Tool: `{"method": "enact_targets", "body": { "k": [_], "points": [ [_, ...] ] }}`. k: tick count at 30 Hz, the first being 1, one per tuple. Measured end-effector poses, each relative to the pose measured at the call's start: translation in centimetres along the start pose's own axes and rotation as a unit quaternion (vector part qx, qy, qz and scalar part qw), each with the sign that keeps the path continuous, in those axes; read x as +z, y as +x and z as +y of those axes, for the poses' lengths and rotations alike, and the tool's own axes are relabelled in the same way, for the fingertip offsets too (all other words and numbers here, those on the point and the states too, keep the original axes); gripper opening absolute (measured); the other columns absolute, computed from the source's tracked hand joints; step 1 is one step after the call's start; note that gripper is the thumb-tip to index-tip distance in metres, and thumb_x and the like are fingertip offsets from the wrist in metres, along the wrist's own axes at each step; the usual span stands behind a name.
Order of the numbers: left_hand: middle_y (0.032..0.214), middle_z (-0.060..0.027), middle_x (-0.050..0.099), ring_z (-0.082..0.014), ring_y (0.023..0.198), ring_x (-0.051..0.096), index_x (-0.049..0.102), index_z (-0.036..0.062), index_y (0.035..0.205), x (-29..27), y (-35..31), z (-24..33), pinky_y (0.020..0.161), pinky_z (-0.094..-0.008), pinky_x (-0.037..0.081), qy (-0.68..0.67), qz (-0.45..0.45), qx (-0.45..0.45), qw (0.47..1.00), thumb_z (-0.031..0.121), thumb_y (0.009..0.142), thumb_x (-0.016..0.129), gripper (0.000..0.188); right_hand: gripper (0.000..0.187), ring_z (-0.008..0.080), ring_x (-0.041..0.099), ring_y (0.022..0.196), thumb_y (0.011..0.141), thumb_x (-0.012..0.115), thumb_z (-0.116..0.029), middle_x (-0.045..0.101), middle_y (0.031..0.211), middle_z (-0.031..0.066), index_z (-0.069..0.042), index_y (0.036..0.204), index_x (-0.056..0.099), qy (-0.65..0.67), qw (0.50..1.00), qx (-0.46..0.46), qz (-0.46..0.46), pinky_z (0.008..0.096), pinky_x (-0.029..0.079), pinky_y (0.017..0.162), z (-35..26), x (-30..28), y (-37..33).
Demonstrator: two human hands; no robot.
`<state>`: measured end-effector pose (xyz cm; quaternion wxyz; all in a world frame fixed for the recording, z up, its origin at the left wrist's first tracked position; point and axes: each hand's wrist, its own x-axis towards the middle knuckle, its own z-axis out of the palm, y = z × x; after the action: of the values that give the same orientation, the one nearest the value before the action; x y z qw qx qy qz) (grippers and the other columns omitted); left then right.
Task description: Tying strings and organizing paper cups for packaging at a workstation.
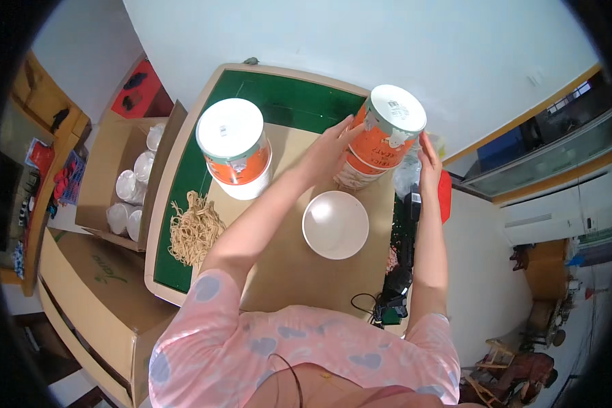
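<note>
A tall stack of orange-and-green paper buckets (387,139) stands at the far right of the table, a round white end facing up. My left hand (328,151) presses against its left side, and my right hand (430,166) lies along its right side, so the stack sits between both palms. Just nearer to me is a white bucket (335,225), its open mouth up and nothing visible inside. To the left, another orange bucket with a white top (231,129) sits in a white bucket (248,187). A heap of beige cord (194,231) lies by the left edge.
The table has a green top (292,102) partly covered by brown board. Along its right side lie a black device with a cable (393,299), clear plastic and a red item (445,197). At left stand an open carton (105,177) of white cups and a larger carton (95,292).
</note>
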<state>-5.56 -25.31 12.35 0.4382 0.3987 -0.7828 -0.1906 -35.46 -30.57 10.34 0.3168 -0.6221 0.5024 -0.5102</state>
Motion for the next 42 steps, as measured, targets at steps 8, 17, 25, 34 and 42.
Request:
{"method": "enact_targets", "body": {
  "k": [8,17,25,34,42],
  "points": [
    [0.126,-0.0185,0.047,-0.0371,0.114,0.048,0.053,0.009,0.121,-1.2,-14.1,-0.1,0.095,-0.0407,0.041,0.008,-0.013,-0.169,0.986,-0.002,0.079,0.052,0.043,0.05,0.0286,0.047,0.121,0.075,0.045,0.011,0.051,0.128,0.0131,-0.009,0.12,0.056,-0.225,0.957,-0.183,0.014,0.0353,0.037,0.099,-8.7,1.2,-1.5],
    [0.109,-0.0172,0.056,-0.0337,0.096,0.058,0.061,0.0038,0.102,-3.4,-29.8,1.8,0.082,-0.0382,0.048,0.013,-0.031,-0.348,0.937,0.0,0.079,0.055,0.023,0.034,0.0297,0.054,0.106,0.084,0.057,-0.007,0.059,0.111,0.0131,-0.01,0.118,0.056,-0.31,0.874,-0.257,-0.273,0.0419,0.039,0.097,-10.5,11.1,-16.5],
    [0.091,-0.0152,0.061,-0.0293,0.082,0.062,0.063,0.0023,0.094,-3.4,-38.5,1.9,0.072,-0.0343,0.05,0.043,0.029,-0.408,0.911,0.003,0.079,0.06,0.015,0.03,0.0303,0.06,0.082,0.081,0.056,-0.008,0.062,0.078,0.0157,-0.009,0.111,0.058,-0.298,0.923,-0.054,-0.236,0.0442,0.041,0.094,-6.2,15.5,-26.5],
    [0.079,-0.0155,0.064,-0.0291,0.073,0.064,0.066,0.0033,0.09,-4.1,-42.0,1.0,0.067,-0.0353,0.05,0.107,0.072,-0.453,0.882,0.01,0.079,0.063,0.013,0.028,0.0328,0.056,0.094,0.077,0.064,-0.01,0.061,0.103,0.0131,-0.009,0.104,0.061,-0.243,0.942,-0.103,-0.206,0.0451,0.043,0.09,-10.9,20.3,-32.4],
    [0.079,-0.0137,0.064,-0.0297,0.071,0.063,0.065,0.0043,0.083,-7.1,-39.9,-2.0,0.065,-0.037,0.05,0.214,0.142,-0.413,0.874,0.011,0.078,0.064,0.009,0.018,0.0271,0.058,0.088,0.077,0.063,-0.002,0.061,0.092,0.0103,-0.006,0.094,0.063,-0.131,0.969,-0.085,-0.192,0.035,0.047,0.075,-14.5,18.4,-34.7]
  ]
}}
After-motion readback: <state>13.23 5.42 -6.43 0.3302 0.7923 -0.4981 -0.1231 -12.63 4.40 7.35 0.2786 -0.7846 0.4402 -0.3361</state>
